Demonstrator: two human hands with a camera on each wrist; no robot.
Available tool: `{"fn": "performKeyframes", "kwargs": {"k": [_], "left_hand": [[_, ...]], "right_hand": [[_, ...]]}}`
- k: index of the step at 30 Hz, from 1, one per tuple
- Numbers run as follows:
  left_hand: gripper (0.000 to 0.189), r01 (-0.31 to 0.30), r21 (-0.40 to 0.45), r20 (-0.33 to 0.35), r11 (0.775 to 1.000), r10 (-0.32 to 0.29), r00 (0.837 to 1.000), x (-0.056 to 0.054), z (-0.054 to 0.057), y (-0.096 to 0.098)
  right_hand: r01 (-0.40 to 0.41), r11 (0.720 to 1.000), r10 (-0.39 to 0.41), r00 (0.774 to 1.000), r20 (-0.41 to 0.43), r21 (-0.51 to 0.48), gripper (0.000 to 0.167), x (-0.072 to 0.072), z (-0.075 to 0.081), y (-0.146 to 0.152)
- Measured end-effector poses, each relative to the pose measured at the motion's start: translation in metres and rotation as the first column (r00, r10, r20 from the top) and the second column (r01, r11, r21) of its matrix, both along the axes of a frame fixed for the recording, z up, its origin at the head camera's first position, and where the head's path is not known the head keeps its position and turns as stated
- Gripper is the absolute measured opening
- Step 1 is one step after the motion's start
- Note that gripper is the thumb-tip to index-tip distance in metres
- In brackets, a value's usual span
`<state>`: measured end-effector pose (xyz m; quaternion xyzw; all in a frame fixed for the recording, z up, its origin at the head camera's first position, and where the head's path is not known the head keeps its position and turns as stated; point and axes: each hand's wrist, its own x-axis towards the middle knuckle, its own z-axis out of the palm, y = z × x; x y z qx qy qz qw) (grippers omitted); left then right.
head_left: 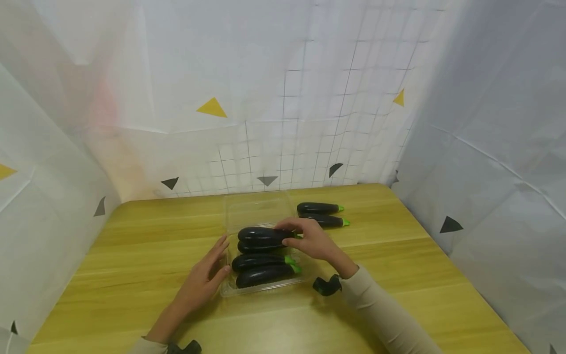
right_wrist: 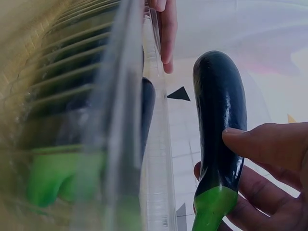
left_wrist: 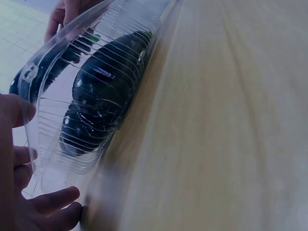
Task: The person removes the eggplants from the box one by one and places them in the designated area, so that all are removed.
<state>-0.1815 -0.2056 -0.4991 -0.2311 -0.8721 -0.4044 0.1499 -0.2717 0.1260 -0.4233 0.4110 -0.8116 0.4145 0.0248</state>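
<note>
My right hand (head_left: 311,239) pinches a dark purple eggplant (right_wrist: 219,115) near its green stem end, thumb on one side and fingers on the other. The held eggplant is above the rim of a clear plastic clamshell box (head_left: 245,291), over its back part. Three more eggplants lie in the box, one partly hidden beneath the held one and two others, such as this eggplant (head_left: 265,276), nearer the front. My left hand (head_left: 204,278) rests against the box's left side, its fingers extended along the wall and its thumb at the rim (left_wrist: 29,120).
Behind the box's right side, two eggplants (head_left: 319,208) lie side by side on the wooden table (head_left: 424,295). The box's clear lid (head_left: 254,206) stands open toward the back. White sheets (head_left: 177,64) with triangle marks enclose the table at the back and sides.
</note>
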Motion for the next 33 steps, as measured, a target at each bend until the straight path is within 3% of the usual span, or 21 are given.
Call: {"fn": "performKeyframes", "kwargs": {"k": [33], "left_hand": [[0.061, 0.004, 0.012, -0.003, 1.000, -0.004, 1.000, 0.001, 0.001, 0.001]], "right_hand": [[0.032, 0.998, -0.030, 0.999, 0.036, -0.046, 0.034, -0.003, 0.009, 0.011]]}}
